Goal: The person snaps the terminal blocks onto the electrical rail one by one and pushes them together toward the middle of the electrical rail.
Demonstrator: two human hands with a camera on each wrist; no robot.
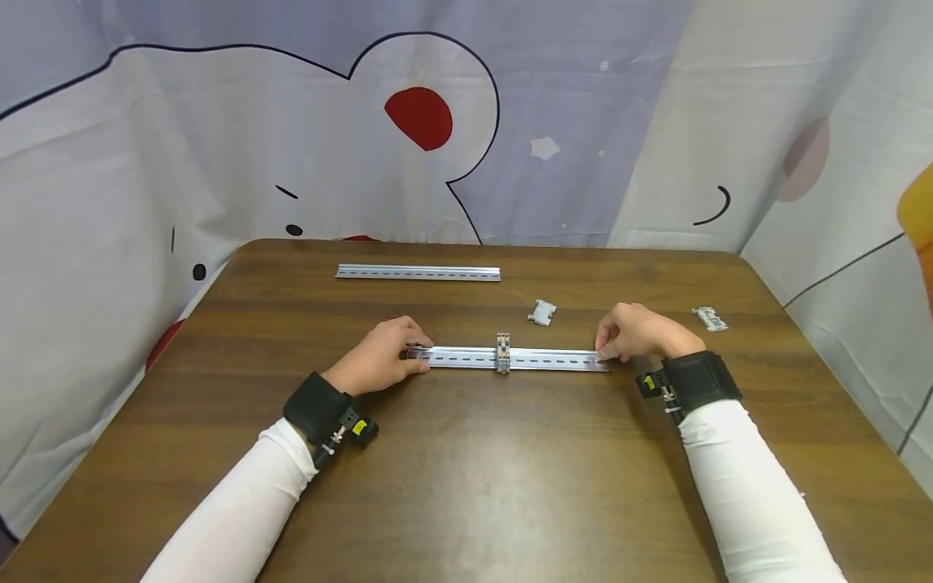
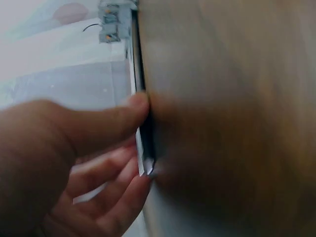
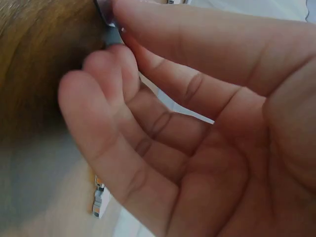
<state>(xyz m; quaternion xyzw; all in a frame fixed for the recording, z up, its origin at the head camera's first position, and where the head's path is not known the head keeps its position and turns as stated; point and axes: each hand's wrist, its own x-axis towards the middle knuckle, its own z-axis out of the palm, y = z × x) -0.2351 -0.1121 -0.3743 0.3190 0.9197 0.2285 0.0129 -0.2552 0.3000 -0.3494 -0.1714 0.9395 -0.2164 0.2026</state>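
Note:
A slotted metal DIN rail (image 1: 466, 358) lies crosswise in front of me on the table. Near its middle sits a small stack of grey terminal blocks (image 1: 503, 353), also visible in the left wrist view as terminal blocks (image 2: 111, 22) at the top. My left hand (image 1: 382, 352) grips the rail's left end, thumb on the near edge and fingers on the far side. At the opposite end, my right hand (image 1: 641, 330) pinches the rail between thumb and index finger. The right wrist view catches only the rail's corner (image 3: 104, 12), and the other fingers are curled beneath the thumb.
Farther back on the wooden table (image 1: 437, 470) lies a second DIN rail (image 1: 418, 273). One loose terminal block (image 1: 543, 312) is behind the held rail, and another terminal block (image 1: 710, 319) lies beyond my right hand. A printed curtain (image 1: 291, 146) hangs behind the table.

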